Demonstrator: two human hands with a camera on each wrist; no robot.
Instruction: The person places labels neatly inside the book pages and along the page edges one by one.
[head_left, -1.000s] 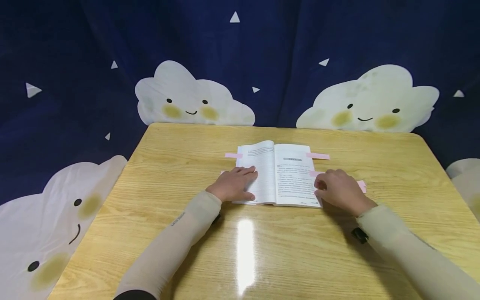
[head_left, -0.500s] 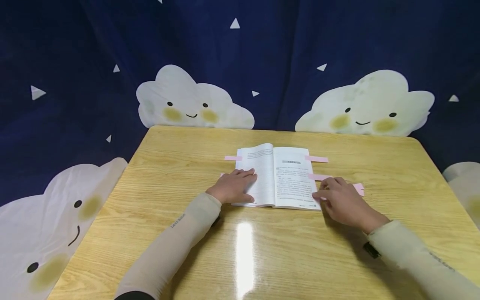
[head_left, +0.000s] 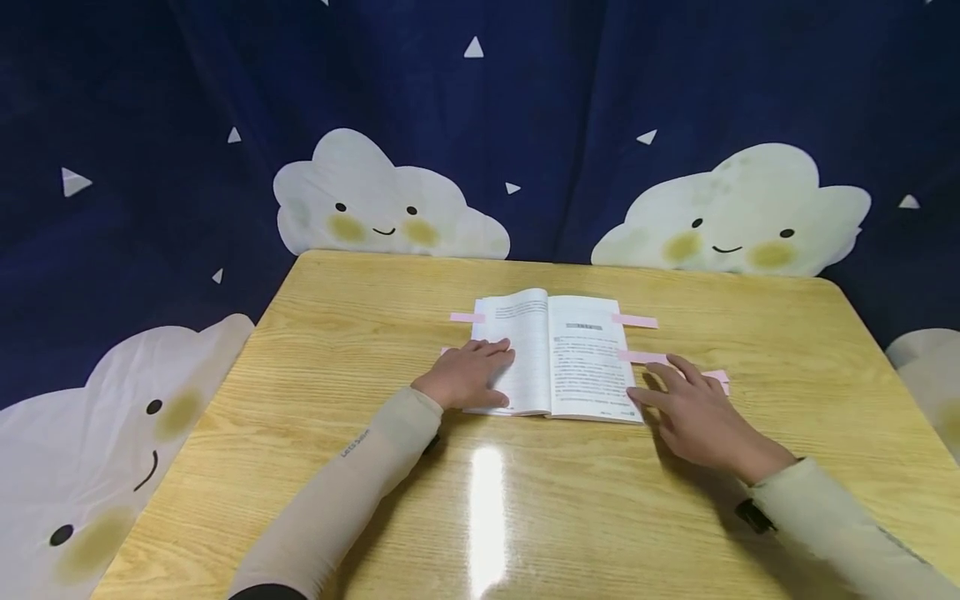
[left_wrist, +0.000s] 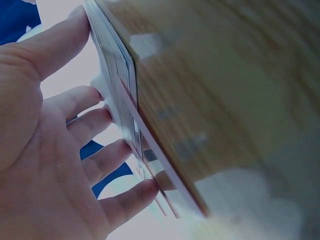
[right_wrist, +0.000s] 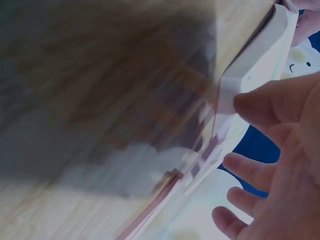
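An open book (head_left: 588, 379) lies on the wooden table, printed text on both pages. My left hand (head_left: 465, 375) rests on the left page with its fingers spread; the left wrist view shows its thumb (left_wrist: 65, 42) over the page edges. At the lower right edge of the book is my right hand (head_left: 697, 417), fingers apart and loosely bent. In the right wrist view its thumb (right_wrist: 260, 105) touches the edge of the page block (right_wrist: 240, 82), while the other fingers stay off the book. Pink paper tabs (head_left: 636, 320) stick out from both sides of the book.
Wooden table top (head_left: 360, 308) surrounds the book, with a bright light reflection (head_left: 487, 517) in front. Another pink tab (head_left: 467, 317) juts out at the left. A dark blue curtain (head_left: 555, 100) with smiling clouds hangs behind the table.
My right hand has drawn slightly right and toward me, and its curled fingers have spread apart. The left hand has stayed on the left page.
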